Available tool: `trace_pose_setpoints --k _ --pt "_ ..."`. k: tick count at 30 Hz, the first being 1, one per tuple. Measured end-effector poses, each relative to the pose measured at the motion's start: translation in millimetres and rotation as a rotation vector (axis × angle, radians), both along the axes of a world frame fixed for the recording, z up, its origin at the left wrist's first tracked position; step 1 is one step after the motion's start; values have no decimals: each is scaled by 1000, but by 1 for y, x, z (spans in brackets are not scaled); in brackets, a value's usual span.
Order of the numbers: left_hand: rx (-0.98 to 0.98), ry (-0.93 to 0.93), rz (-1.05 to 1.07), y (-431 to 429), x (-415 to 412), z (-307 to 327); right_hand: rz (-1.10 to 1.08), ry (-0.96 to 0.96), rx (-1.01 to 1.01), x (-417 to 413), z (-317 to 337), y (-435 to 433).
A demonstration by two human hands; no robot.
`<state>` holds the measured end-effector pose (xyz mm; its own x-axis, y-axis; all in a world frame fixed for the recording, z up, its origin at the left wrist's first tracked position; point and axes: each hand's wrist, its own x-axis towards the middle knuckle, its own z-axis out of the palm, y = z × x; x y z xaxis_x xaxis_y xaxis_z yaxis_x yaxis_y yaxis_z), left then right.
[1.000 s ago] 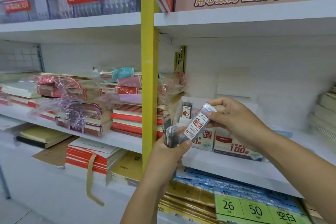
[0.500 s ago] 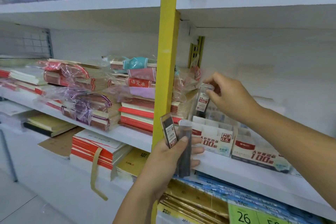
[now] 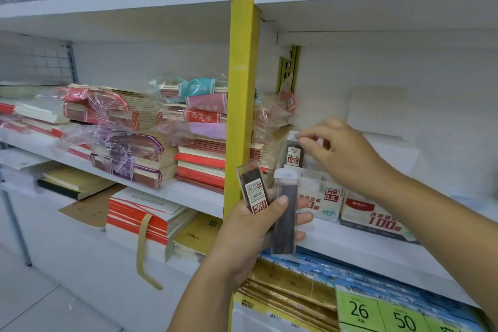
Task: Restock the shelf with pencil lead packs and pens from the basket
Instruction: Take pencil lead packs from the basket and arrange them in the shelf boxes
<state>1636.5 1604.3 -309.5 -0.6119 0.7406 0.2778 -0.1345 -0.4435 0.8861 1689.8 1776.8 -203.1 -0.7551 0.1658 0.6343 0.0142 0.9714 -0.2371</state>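
Right hand [image 3: 347,153] pinches the lead pack [image 3: 294,155] by its cap at the display box [image 3: 320,197]; left hand [image 3: 253,226] grips spare packs [image 3: 285,213] (likely light, slick).

Lead pack [image 3: 295,155] upright at display box [image 3: 323,197] — spare packs [image 3: 287,229] (clear, dark-filled) nearer.

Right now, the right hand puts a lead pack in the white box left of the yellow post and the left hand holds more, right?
No: the head view shows the white box right of the yellow post. The right hand pinches a lead pack there; the left hand holds more packs.
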Motion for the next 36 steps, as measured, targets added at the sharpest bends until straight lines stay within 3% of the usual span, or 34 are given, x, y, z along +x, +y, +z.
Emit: trace_pose_setpoints --k 2,4,13,23,29,33,36 --pt "-1 30 -8 0 3 2 174 -84 -228 21 -11 -16" --pt "-16 50 -18 1 9 5 264 -147 -318 36 -22 -23" --pt "-157 69 -58 -8 23 0 473 -109 -777 66 -22 -11" --pt "-167 101 195 -9 22 -1 377 -15 -939 71 -23 -14" --pt "-205 138 197 -9 21 3 312 -12 -849 68 -16 -17" --pt "-222 60 165 -13 16 6 93 318 -499 49 10 -2" --pt "-205 110 223 -13 10 4 30 267 -218 23 19 6"
